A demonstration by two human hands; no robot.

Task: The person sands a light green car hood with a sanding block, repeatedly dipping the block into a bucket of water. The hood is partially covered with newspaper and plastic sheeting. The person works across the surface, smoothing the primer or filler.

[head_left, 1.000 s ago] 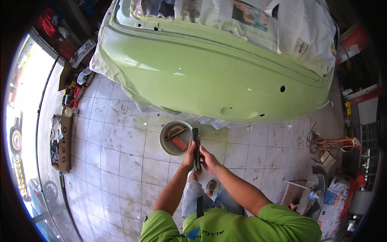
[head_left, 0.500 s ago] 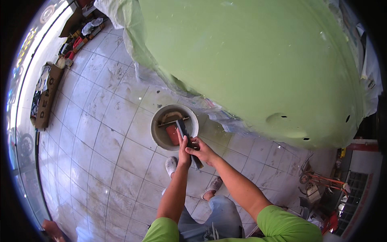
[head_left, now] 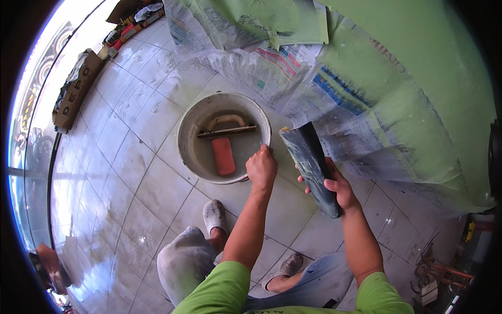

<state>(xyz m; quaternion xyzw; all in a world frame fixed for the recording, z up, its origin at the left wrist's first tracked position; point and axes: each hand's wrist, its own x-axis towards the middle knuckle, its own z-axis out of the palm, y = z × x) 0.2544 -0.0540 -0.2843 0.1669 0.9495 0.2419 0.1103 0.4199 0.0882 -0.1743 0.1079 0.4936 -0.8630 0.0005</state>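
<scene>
A round grey bucket (head_left: 188, 157) stands on the tiled floor. Inside it lie a red block (head_left: 224, 156) and a tool with a curved pale handle (head_left: 226, 126). My left hand (head_left: 261, 167) is closed on the bucket's near right rim. My right hand (head_left: 337, 186) holds a dark wet sheet of sandpaper (head_left: 311, 165), folded and upright, just right of the bucket. A light green car body (head_left: 418, 63) masked with newspaper (head_left: 293, 78) rises behind the bucket.
My feet in grey shoes (head_left: 214, 215) rest on the tiles below the bucket. A cardboard box (head_left: 78, 89) and clutter line the far left wall. Tools and an orange cable (head_left: 439, 272) lie at the lower right.
I have bent down much closer to the bucket. My hands have separated: the left now grips the bucket rim, the right keeps the dark sheet beside it.
</scene>
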